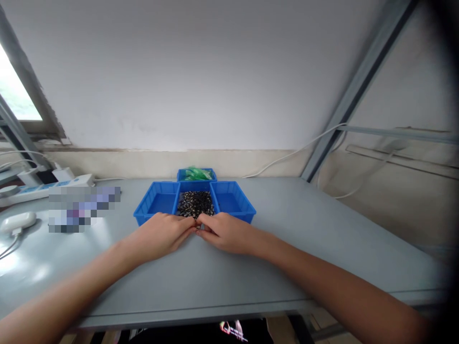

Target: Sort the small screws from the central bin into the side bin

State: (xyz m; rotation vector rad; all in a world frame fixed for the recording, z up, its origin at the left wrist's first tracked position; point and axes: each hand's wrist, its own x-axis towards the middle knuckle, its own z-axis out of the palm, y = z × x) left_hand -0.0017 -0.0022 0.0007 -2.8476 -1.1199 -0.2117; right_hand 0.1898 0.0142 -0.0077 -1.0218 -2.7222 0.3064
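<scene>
My left hand [165, 233] and my right hand [224, 232] meet at the front edge of the middle blue bin [195, 186]. Thumb and forefinger of each hand are pinched together, fingertips touching. Whatever sits between them is too small to make out. Many small dark, shiny metal-looking pieces [195, 203] lie in the middle bin, just behind my fingers. To its left stands a blue bin [161, 203] with a bare bottom showing, and to its right another blue bin [233, 198] looks the same.
Behind the bins, a small blue bin [181, 175] holds green plastic-looking material [197, 173]. On the grey table [287, 215], a power strip [46, 191], a white case with a cable [18, 221] and a blurred-out object [84, 210] lie left. A metal frame post [324, 143] stands right.
</scene>
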